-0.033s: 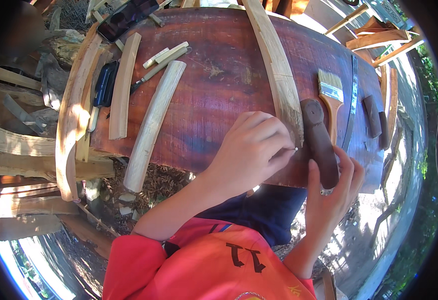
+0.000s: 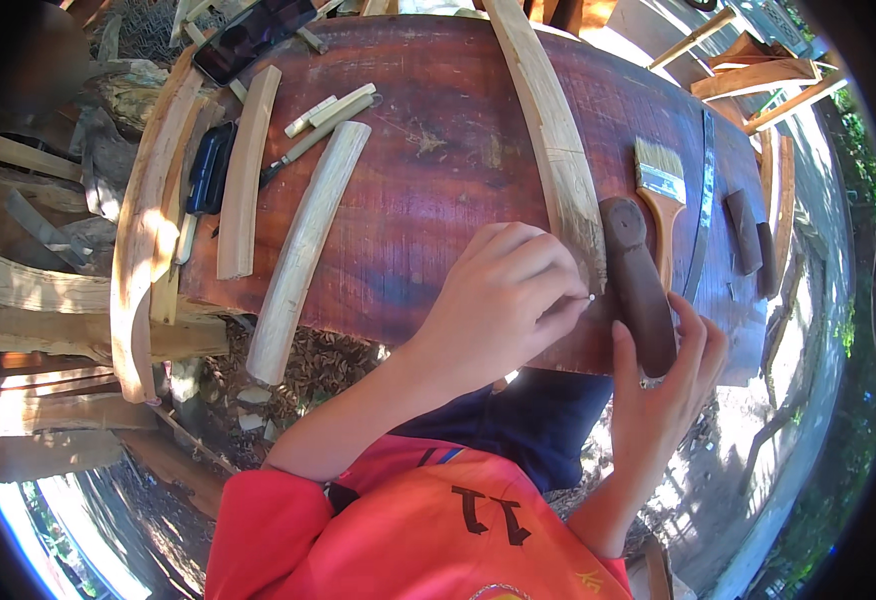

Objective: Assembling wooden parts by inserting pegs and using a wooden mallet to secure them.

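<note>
At four o'clock on the table, the brown block, smooth, long and round-ended, looks stiff and fairly weighty, probably best held by its sides. The right hand grips its near end; the left hand, apart from it, pinches a tiny white-tipped piece. A bristly brush lies at three o'clock.
</note>
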Action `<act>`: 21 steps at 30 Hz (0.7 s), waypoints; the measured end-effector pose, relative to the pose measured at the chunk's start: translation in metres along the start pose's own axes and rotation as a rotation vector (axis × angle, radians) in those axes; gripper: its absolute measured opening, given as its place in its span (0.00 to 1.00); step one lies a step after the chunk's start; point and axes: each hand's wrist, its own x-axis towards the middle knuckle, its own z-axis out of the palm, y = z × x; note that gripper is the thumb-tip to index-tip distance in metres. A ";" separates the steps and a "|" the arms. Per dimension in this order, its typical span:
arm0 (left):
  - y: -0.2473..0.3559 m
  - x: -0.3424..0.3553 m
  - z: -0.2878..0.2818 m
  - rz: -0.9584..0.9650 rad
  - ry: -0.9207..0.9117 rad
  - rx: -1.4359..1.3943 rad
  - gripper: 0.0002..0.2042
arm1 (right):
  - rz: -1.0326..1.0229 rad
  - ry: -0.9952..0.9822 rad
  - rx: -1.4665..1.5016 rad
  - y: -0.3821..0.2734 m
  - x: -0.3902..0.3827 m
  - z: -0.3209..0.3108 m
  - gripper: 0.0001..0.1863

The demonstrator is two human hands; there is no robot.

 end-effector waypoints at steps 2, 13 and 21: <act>0.000 0.000 0.001 -0.005 -0.027 0.000 0.06 | -0.034 -0.072 -0.085 0.005 0.000 0.001 0.28; 0.000 -0.001 0.000 -0.005 -0.025 -0.002 0.06 | -0.029 -0.040 -0.008 0.014 0.001 0.010 0.26; -0.001 -0.001 0.000 0.005 0.004 -0.002 0.06 | -0.128 -0.008 0.060 0.031 -0.001 -0.002 0.25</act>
